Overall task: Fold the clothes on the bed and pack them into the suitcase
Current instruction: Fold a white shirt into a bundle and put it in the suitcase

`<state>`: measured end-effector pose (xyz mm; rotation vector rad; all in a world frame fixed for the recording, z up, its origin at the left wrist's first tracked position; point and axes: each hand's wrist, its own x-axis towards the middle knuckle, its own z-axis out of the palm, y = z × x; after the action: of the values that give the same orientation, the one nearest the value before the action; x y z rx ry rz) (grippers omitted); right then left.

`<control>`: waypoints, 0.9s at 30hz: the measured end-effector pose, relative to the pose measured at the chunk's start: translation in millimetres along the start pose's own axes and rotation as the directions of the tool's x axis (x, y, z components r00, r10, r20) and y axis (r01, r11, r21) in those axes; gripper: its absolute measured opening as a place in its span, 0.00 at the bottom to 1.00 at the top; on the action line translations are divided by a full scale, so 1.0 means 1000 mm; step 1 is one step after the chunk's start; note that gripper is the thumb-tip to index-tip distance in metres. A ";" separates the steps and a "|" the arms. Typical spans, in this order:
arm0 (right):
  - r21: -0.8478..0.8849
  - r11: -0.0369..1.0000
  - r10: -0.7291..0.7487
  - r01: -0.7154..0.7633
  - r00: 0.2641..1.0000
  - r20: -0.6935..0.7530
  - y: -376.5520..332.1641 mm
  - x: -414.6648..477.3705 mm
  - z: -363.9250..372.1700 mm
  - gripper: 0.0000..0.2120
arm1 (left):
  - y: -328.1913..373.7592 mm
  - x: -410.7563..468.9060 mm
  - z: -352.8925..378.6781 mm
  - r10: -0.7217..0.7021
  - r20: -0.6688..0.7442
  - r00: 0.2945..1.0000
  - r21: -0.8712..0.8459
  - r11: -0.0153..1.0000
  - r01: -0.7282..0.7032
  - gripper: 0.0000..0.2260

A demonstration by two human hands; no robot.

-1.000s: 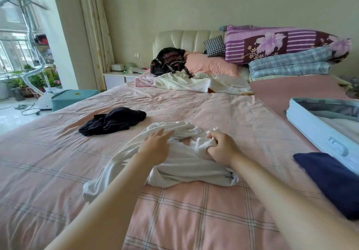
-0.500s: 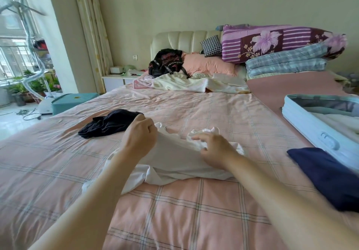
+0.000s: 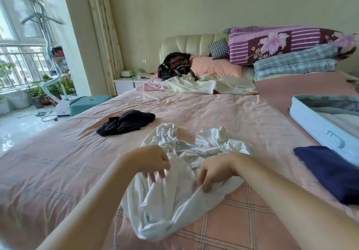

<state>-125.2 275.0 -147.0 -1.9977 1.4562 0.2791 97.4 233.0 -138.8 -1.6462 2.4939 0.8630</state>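
White cloth fills the space under both hands: a crumpled white garment (image 3: 180, 195) lying on the pink checked bed (image 3: 58, 162). The left hand (image 3: 153, 161) hangs over its left part. The fingers (image 3: 152, 176) point down, loosely curled and blurred, with their tips at the fabric; whether they hold any of it cannot be told. The right hand (image 3: 215, 172) has its fingers (image 3: 202, 179) curled down, pinching a fold of the same garment, which trails off below the fingertips toward the viewer. More of the garment bunches just beyond both sets of fingers. Further beyond the left fingers, apart from the white cloth, lies a black garment (image 3: 126, 122). Out to the right of the right fingers is a navy garment (image 3: 330, 174), and just past it an open pale-blue suitcase (image 3: 318, 131) with light cloth inside
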 end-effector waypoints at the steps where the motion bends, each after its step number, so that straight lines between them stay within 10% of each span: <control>1: -0.018 1.000 0.014 -0.014 1.000 0.023 0.001 0.002 0.001 0.10 | -0.004 0.008 0.003 0.067 -0.149 0.987 0.054 0.997 -0.060 0.05; 5: 0.228 0.969 -0.045 0.095 0.976 -0.213 0.007 0.015 0.002 0.07 | -0.011 0.030 0.023 0.193 -0.133 0.972 0.171 0.971 -0.170 0.18; 9: 0.198 0.976 0.062 0.087 0.762 -0.644 0.024 0.039 -0.003 0.13 | -0.005 0.022 0.018 0.086 -0.029 0.996 0.041 0.996 -0.085 0.10; 15: -0.082 0.979 0.097 -0.185 0.782 -0.615 0.051 0.068 -0.002 0.26 | -0.007 -0.008 0.010 0.004 0.441 0.898 -0.178 0.981 0.083 0.10; 18: -0.186 0.924 0.115 -0.333 0.708 -0.697 0.059 0.071 -0.006 0.20 | -0.009 0.020 0.011 0.065 0.049 0.997 -0.148 0.987 -0.057 0.07; 21: -0.247 0.838 0.125 -0.486 0.612 -0.781 0.069 0.070 -0.015 0.13 | -0.004 0.055 0.011 0.116 -0.305 0.945 0.007 0.993 -0.120 0.06; 27: 0.111 0.914 0.284 -0.389 0.420 -0.862 0.085 0.072 -0.037 0.10 | -0.003 0.095 0.012 0.004 -0.251 0.968 0.478 0.870 0.120 0.12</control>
<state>-183.9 181.9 -187.2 -1.9677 2.5411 -0.6483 54.8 157.5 -180.1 -1.7023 2.4996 -0.0079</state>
